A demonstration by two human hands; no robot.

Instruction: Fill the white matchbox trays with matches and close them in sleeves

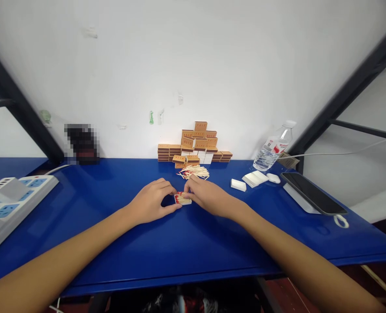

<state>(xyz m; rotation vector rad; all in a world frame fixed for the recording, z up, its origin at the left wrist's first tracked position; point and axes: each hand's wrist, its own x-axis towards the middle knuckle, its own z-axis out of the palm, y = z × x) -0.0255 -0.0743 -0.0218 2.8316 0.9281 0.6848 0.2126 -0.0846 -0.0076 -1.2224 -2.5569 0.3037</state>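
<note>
A plain white wall rises behind a glossy blue table, with dark metal bars slanting up at both sides. Near the middle of the table lies a small open matchbox tray, its left end set between the thumb and index finger of the left hand. Those fingers are clamped on the tray: the thumb lies along the near edge, the index finger at the far left corner. The fingers of the right hand are drawn together over the tray's right part, covering some of it; whether they pinch a match cannot be told.

Inside the tray lie matches, pale sticks with red heads toward the left end. Just beyond the hands, a loose heap of matches spreads on the table, before a stepped stack of brown matchboxes near the wall. To the right, a clear bottle with a red-and-white label holds liquid, and a small white box lies nearer the right hand.
</note>
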